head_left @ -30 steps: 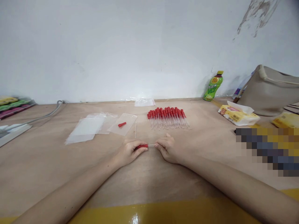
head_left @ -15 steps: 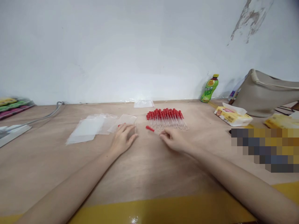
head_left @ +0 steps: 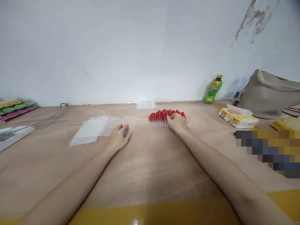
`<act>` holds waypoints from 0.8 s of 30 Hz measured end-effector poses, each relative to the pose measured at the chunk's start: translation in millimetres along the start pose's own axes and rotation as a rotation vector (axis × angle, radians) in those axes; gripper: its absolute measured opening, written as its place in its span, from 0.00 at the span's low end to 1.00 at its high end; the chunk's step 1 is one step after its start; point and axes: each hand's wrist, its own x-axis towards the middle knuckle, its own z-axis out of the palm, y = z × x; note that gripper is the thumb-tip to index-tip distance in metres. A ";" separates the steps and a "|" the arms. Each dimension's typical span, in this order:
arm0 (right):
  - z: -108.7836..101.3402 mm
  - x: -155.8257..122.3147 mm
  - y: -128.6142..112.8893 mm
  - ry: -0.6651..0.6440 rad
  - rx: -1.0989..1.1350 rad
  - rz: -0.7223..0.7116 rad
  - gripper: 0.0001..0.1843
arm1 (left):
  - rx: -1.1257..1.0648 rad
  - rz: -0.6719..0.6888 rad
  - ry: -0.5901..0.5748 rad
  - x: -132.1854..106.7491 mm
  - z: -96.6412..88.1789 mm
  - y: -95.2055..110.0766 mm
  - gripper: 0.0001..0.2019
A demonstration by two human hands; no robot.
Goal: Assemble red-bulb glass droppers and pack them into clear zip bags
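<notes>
A row of droppers with red rubber bulbs and thin clear stems lies on the table, bulbs toward the wall. My right hand is over the row's right half, its thumb and fingers pinched at a dropper's bulb and covering part of the row. To the left, my left hand is curled with red bulbs showing between its fingers; how many it holds is hidden. Just beyond that hand lies a clear plastic bag. More flat clear bags are fanned out to its left.
Another bag lies by the wall. On the right stand a green bottle, a tissue box and a beige handbag. A grey cable and colourful packs are at the left. Yellow tape runs along the front edge.
My right hand has moved right and away from me to the row; the dropper it held is gone from it. My left hand has drawn slightly left and nearer, with red bulbs in its fingers.
</notes>
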 end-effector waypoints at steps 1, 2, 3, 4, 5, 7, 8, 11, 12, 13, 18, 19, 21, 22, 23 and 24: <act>2.7 -0.7 0.6 0.001 -0.012 -0.009 0.13 | -0.007 -0.004 -0.008 0.4 0.4 -0.8 0.24; 4.6 -1.3 1.5 0.000 -0.021 -0.020 0.13 | -0.009 -0.005 -0.011 0.8 0.8 -1.5 0.24; 5.7 -1.9 2.6 -0.004 -0.026 -0.031 0.14 | -0.009 -0.002 -0.010 1.0 1.1 -2.0 0.24; 6.2 -2.4 3.7 -0.007 -0.027 -0.042 0.15 | -0.010 0.003 -0.011 1.0 1.2 -2.2 0.24; 6.2 -3.2 4.5 -0.005 -0.027 -0.055 0.16 | -0.013 0.007 -0.010 0.8 1.2 -2.0 0.24; 5.5 -6.2 4.9 0.023 -0.026 -0.102 0.16 | -0.030 0.024 0.000 0.0 0.5 -0.8 0.23; 5.3 -9.0 4.2 0.043 -0.025 -0.143 0.15 | -0.043 0.037 0.005 -0.6 -0.1 0.3 0.22; 7.3 -24.6 -3.0 0.048 -0.002 -0.364 0.13 | -0.077 0.085 0.016 -2.6 -2.1 3.7 0.20; 9.2 -31.9 -7.1 0.020 0.013 -0.465 0.13 | -0.085 0.100 0.018 -3.1 -2.5 4.5 0.19; 11.7 -40.0 -12.0 -0.022 0.031 -0.578 0.13 | -0.092 0.114 0.023 -3.5 -2.7 5.1 0.19; 26.3 -72.9 -36.7 -0.219 0.081 -1.050 0.22 | -0.125 0.187 0.064 -3.1 -0.8 4.4 0.15; 28.3 -75.9 -39.5 -0.259 0.078 -1.080 0.23 | -0.130 0.195 0.071 -2.9 -0.3 3.8 0.14; 30.0 -78.9 -41.3 -0.340 0.084 -1.081 0.23 | -0.144 0.207 0.094 -2.4 0.6 2.5 0.13; 29.6 -79.7 -40.3 -0.377 0.097 -1.068 0.22 | -0.155 0.216 0.112 -2.3 1.0 1.7 0.13; 28.1 -80.5 -38.0 -0.406 0.119 -1.053 0.22 | -0.170 0.227 0.131 -2.3 1.3 0.8 0.12; 25.6 -81.8 -34.5 -0.425 0.147 -1.041 0.21 | -0.186 0.243 0.149 -2.5 1.5 -0.1 0.11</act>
